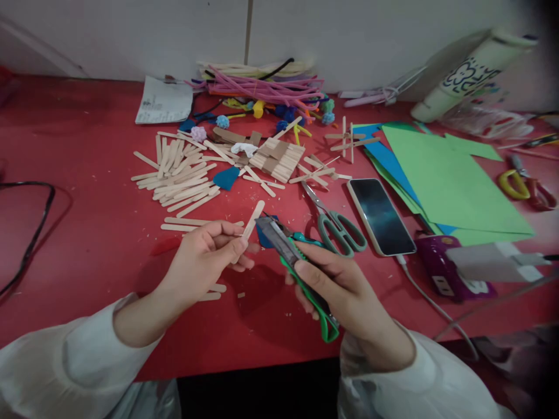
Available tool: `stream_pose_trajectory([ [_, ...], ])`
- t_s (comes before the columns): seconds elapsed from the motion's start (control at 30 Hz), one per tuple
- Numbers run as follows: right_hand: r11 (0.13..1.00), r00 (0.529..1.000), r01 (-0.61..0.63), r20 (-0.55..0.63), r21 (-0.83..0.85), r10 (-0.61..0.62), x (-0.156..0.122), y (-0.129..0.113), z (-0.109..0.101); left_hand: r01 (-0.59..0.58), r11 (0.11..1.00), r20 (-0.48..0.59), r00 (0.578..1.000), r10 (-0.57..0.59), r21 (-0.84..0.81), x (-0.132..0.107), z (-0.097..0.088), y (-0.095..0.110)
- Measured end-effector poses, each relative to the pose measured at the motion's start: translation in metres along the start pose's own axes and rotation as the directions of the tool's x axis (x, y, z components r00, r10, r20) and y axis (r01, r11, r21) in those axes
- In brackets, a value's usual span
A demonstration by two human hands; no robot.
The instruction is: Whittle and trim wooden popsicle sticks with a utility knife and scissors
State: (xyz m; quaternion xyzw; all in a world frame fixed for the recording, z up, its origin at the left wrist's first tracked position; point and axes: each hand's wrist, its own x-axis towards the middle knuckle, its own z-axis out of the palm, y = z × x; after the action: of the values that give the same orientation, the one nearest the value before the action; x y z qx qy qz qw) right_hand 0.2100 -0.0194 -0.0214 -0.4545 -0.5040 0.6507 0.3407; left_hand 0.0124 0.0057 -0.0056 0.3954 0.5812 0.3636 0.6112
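My left hand (205, 262) pinches a wooden craft stick (253, 220) and holds it tilted above the red table (87, 233). My right hand (345, 291) grips a green utility knife (283, 247); its metal front end sits right beside the stick's lower part. Both hands hover near the table's front edge. A few short stick pieces (212, 292) lie under my left hand. A small blue scrap (264, 235) lies just behind the knife tip.
A heap of loose craft sticks (183, 177) and a glued stick panel (279, 158) lie behind. Scissors (338, 227), a phone (381, 215), green paper (449, 180), pipe cleaners (266, 87), pom-poms and a power strip (449, 273) fill the right. A black cable (30, 233) runs at left.
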Motion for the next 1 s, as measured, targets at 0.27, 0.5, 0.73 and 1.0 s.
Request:
stream_pose_trajectory([
  [0.27, 0.957, 0.962, 0.184, -0.160, -0.226, -0.223, -0.011, -0.003, -0.008, -0.149, 0.903, 0.204, 0.977, 0.070, 0.403, -0.002, -0.006, -0.010],
  [0.5, 0.744, 0.965, 0.204, 0.002, -0.636, -0.264, -0.036, -0.017, -0.022, -0.316, 0.718, 0.298, 0.942, 0.157, 0.620, -0.003, -0.009, -0.022],
  [0.73, 0.716, 0.975, 0.138, -0.033, -0.684, -0.220, -0.048, -0.013, -0.028, -0.449, 0.598, 0.369, 0.892, 0.261, 0.663, -0.003, -0.010, -0.022],
  [1.0, 0.351, 0.848, 0.242, 0.021, -0.905, -0.529, -0.028, 0.011, -0.007, -0.341, 0.782, 0.203, 0.940, 0.275, 0.522, -0.008, -0.008, -0.004],
])
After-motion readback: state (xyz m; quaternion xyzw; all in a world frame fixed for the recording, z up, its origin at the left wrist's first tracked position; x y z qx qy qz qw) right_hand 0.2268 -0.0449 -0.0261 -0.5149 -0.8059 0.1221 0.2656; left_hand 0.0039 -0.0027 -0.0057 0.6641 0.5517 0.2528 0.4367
